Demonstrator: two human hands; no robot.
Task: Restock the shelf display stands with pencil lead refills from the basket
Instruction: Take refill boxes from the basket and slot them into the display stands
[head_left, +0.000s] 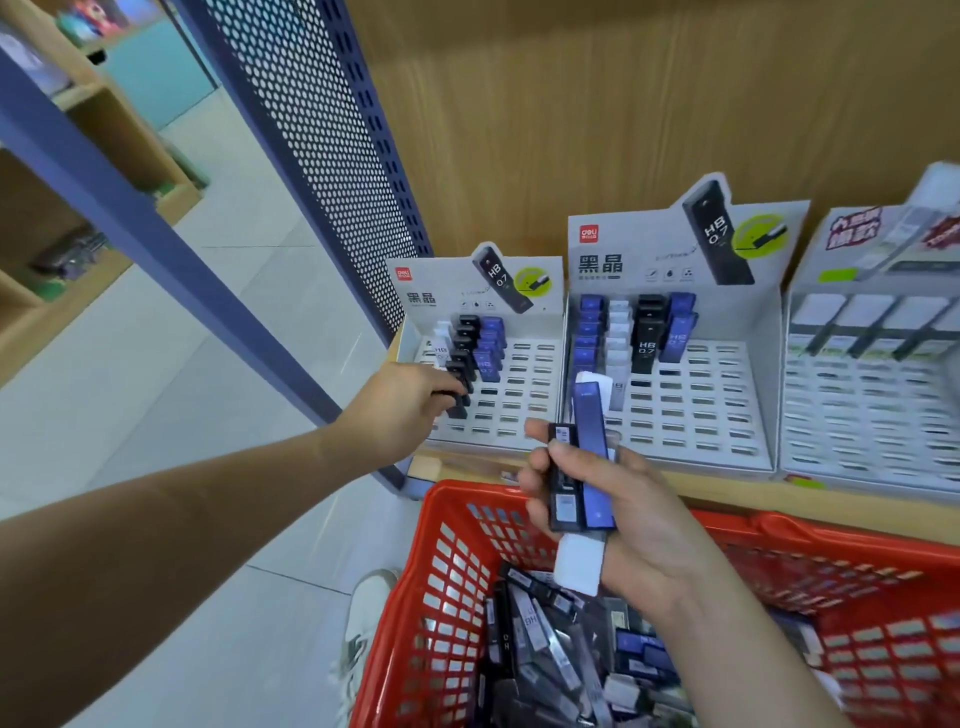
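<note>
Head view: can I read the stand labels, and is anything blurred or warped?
Head view: evenly lit, no harsh glare; HB 0.7 reads on the middle stand; the right stand and the refills in the basket smear with blur; the blue shelf post leans from wide-lens distortion.

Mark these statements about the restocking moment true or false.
1. The left hand pinches a black refill case at the left display stand. True.
2. The right hand holds nothing. False: it grips a handful of refill cases, black, blue and white.
3. The basket is blue. False: it is red.
4. The middle display stand holds blue, white and black refills. True.
</note>
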